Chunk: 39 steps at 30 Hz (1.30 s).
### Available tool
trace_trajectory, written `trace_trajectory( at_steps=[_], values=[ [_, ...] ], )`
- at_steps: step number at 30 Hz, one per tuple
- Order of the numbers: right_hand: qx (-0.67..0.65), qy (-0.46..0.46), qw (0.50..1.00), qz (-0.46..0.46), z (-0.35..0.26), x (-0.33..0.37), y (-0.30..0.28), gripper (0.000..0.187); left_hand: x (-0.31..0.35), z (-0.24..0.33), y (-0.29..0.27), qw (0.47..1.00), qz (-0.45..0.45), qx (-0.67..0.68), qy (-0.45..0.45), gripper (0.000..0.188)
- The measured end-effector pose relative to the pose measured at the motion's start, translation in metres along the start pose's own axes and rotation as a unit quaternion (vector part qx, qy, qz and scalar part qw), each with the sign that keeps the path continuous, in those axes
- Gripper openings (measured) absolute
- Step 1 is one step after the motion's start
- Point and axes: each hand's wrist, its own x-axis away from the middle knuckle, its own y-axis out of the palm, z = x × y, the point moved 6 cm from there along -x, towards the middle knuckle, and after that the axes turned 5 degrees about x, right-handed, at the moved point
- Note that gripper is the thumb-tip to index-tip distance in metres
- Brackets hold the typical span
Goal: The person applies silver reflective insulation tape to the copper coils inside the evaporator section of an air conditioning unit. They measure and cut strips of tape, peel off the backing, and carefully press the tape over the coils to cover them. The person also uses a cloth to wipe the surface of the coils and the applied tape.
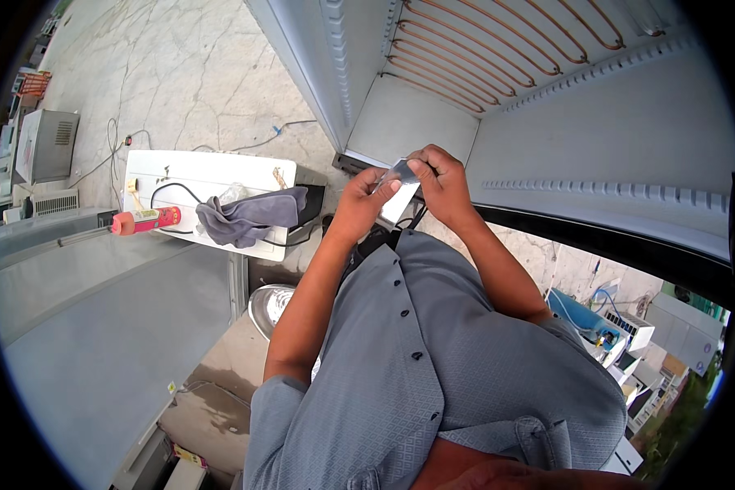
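Note:
In front of my body, my left hand and my right hand pinch a small, shiny silver piece between them. It looks like a thin sheet or foil strip; its exact kind is hard to make out. Both thumbs press on it from above. Just beyond my hands opens a tall white refrigerator cabinet, its inner wall lined with looping copper tubes. Ribbed shelf rails run along its side walls.
At my left, a white appliance panel carries a pink bottle, a grey cloth and a black cable. A metal basin sits near my left elbow. A glass-fronted cabinet stands lower left. Cords lie on the cracked concrete floor.

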Motion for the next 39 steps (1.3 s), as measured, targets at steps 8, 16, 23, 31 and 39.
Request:
trace_trajectory(
  at_steps=[8, 16, 23, 31, 39],
  values=[
    [-0.178, 0.094, 0.979, 0.037, 0.004, -0.016, -0.021, 0.022, -0.005, -0.005, -0.004, 0.995, 0.005, -0.063, 0.078, 0.019],
    [-0.236, 0.196, 0.952, 0.000, 0.029, 0.015, 0.023, 0.043, -0.005, -0.002, 0.004, 0.999, 0.030, 0.025, 0.029, 0.017],
    [-0.207, 0.191, 0.959, 0.035, 0.021, 0.009, 0.026, 0.041, -0.001, 0.009, 0.005, 0.999, 0.038, -0.005, 0.020, 0.017],
    [-0.140, 0.169, 0.975, 0.022, 0.017, -0.034, -0.018, 0.022, 0.006, 0.003, 0.003, 0.997, 0.007, -0.058, 0.044, 0.016],
    [-0.124, 0.093, 0.988, 0.007, 0.007, -0.045, -0.020, 0.025, 0.012, 0.004, 0.001, 0.997, 0.007, -0.072, 0.028, 0.016]
  ],
)
